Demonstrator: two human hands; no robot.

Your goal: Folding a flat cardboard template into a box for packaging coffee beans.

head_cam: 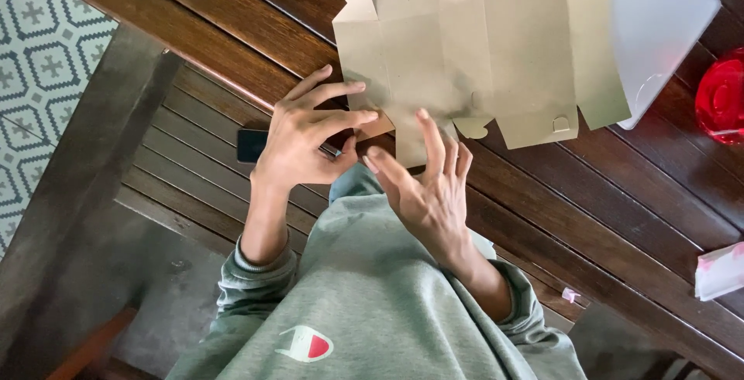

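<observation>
Nearest the camera: the person's grey-green sweatshirt (372, 310), sleeves pushed to mid-forearm, body sitting at the near edge of the table (232, 31).

Left hand (306, 136) is pinching a small flap at the near-left corner of the flat cardboard box blank (480, 55), thumb under and fingers over, so it is closed on the flap. Judging by the grip, it is creasing or folding that tab along its score line.

Right hand (430, 182) is lying open, fingers spread, fingertips pressing the near edge of the blank just beside the left hand. It is likely pinning the sheet flat so the fold doesn't drag the whole piece. It is grasping nothing.

The blank is lying unfolded across the dark slatted wood, from the near edge toward the far edge, with panels and locking tabs fanned out to the right.

A dark phone (252, 145) is sitting on the slats just left of the left wrist, partly hidden by it and not in the way.

Further out, a translucent plastic sheet (659, 24) is overlapping the blank's far-right side. A red round object (721, 101) is at the right edge, with a white-pink wrapper (719, 270) at the near-right edge. Patterned floor tiles (39, 55) are showing past the left edge.
</observation>
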